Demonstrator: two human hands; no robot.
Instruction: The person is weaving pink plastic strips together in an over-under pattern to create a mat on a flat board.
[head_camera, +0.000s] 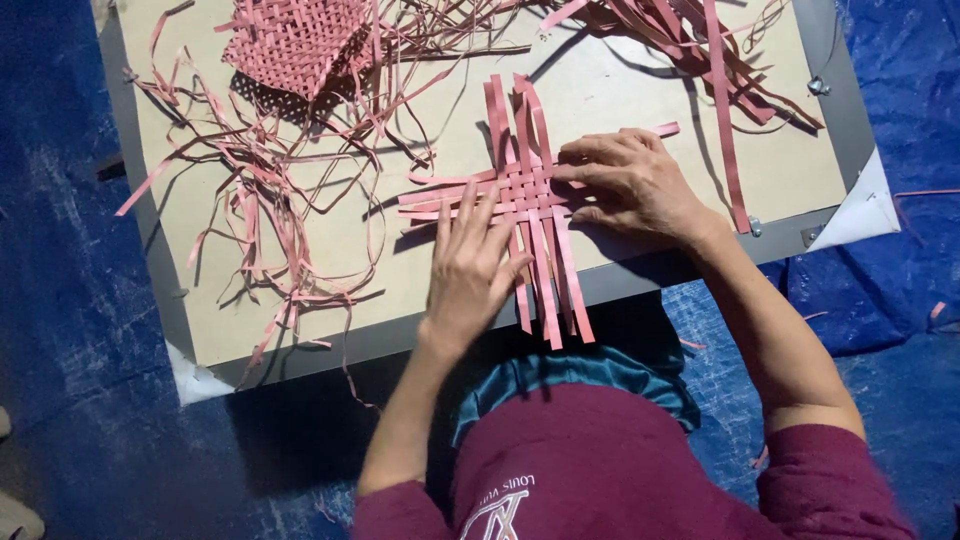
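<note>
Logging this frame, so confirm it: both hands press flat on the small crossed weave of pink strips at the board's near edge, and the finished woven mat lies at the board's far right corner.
One detail is wrong. The head view shows the left hand and right hand flat on the small weave at the board's near edge, but the finished woven mat lies toward the far left, not the far right corner.

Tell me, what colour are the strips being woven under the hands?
Pink. The woven strips show best in the head view, lying on a beige board.
</note>
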